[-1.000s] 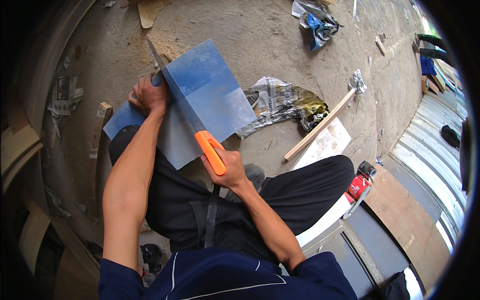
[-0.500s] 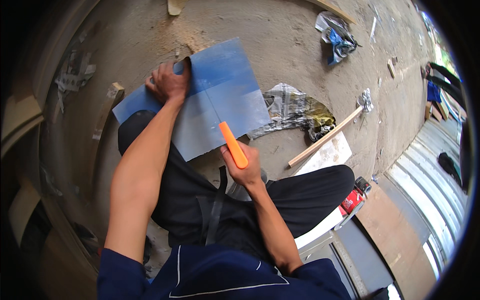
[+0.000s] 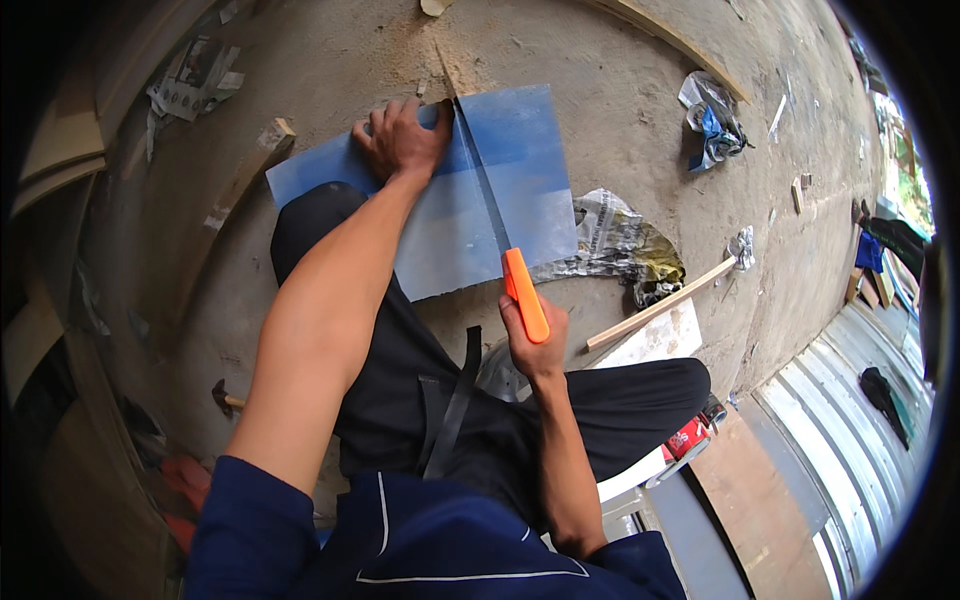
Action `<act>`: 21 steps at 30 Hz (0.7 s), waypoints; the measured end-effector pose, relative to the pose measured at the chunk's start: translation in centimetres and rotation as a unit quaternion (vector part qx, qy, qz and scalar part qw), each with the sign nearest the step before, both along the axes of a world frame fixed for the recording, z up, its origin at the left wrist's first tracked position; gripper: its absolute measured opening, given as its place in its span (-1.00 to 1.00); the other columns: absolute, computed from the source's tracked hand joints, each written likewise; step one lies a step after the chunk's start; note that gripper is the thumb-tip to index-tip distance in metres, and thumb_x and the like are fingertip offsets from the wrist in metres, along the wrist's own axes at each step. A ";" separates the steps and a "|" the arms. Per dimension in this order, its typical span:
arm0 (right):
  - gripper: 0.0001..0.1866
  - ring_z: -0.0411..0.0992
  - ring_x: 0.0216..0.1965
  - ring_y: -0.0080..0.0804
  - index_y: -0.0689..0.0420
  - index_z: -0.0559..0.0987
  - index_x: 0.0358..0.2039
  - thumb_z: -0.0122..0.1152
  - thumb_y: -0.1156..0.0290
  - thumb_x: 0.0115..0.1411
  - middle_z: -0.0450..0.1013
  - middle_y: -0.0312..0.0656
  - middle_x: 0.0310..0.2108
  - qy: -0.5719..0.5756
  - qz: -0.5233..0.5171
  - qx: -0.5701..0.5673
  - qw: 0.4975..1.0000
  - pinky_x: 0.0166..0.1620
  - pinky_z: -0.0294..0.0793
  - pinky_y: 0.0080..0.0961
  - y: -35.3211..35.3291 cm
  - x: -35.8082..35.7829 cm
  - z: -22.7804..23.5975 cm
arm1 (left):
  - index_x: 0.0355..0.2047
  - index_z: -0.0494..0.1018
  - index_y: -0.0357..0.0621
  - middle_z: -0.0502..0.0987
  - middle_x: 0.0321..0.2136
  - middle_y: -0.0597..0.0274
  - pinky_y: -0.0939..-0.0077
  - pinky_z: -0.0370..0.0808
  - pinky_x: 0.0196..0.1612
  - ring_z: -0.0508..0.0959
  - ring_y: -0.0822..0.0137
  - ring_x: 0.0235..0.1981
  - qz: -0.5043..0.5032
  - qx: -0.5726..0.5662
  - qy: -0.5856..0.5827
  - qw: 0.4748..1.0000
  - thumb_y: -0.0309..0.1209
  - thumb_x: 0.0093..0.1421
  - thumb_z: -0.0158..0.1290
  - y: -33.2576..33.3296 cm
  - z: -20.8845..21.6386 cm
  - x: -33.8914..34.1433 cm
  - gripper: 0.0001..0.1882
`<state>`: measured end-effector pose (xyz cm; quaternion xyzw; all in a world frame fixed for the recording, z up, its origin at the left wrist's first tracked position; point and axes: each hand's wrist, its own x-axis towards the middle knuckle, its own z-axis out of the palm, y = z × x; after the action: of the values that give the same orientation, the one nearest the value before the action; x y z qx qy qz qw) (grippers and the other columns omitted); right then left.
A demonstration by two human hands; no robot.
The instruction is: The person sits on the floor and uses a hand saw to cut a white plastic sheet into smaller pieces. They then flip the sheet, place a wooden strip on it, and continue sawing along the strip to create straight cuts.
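Note:
A rectangular board [image 3: 530, 150], blue with paler, whitish patches, lies across my raised left knee and over the ground. My left hand [image 3: 405, 143] presses on its far edge, fingers curled over the rim and thumb beside the saw. In my right hand [image 3: 540, 335] is the orange handle of a handsaw [image 3: 525, 295], close to the board's near edge. The saw's thin dark blade runs away from me along a line in the board, its tip jutting past the far edge. Sawdust [image 3: 415, 62] is spread on the ground beyond that tip.
Crumpled newspaper [image 3: 610, 235] lies right of the board, near a wooden stick [image 3: 660, 303]. Left are a timber piece [image 3: 245, 180] and a hammer [image 3: 225, 398]. A red can [image 3: 687, 438] stands beyond my right knee. Corrugated metal sheet [image 3: 840, 400] lies far right.
The whole view has shifted, so everything sits farther right. The saw handle is drawn back slightly toward the near edge, and more of the blade shows. My left hand keeps its place on the board.

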<state>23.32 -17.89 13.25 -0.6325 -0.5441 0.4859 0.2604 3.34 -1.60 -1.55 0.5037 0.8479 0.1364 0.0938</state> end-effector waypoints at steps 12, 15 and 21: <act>-0.84 0.34 -0.74 -0.35 0.24 0.52 -0.50 0.25 0.43 0.12 0.38 -0.12 -0.72 -0.030 0.013 0.022 0.999 -0.59 0.29 -0.47 -1.9 0.2 0.3 | -0.22 0.58 0.04 0.55 -0.21 0.27 0.11 -0.03 0.20 0.40 0.26 -0.04 -0.002 0.012 0.015 1.000 0.26 0.16 -0.15 -0.3 -0.1 0.0 -0.39; -0.83 0.34 -0.73 -0.27 0.24 0.51 -0.51 0.25 0.43 0.12 0.35 -0.09 -0.72 -0.039 0.021 0.037 0.998 -0.58 0.29 -0.43 -1.9 -0.1 0.4 | -0.20 0.58 0.04 0.54 -0.20 0.26 0.11 -0.04 0.20 0.40 0.26 -0.03 0.000 0.015 0.014 1.000 0.28 0.16 -0.16 -0.4 -0.3 -0.4 -0.37; -0.77 0.30 -0.71 -0.16 0.26 0.46 -0.55 0.23 0.39 0.13 0.32 -0.03 -0.72 -0.041 0.014 0.086 0.995 -0.56 0.28 -0.37 4.3 -2.8 -2.7 | -0.18 0.57 0.04 0.53 -0.18 0.25 0.10 -0.05 0.22 0.39 0.27 0.00 -0.005 -0.015 -0.013 1.000 0.29 0.14 -0.14 -0.2 0.2 0.2 -0.36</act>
<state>20.49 -13.59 10.54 -0.6194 -0.6032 0.4145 0.2840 3.55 -1.75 -1.38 0.5046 0.8461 0.1300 0.1125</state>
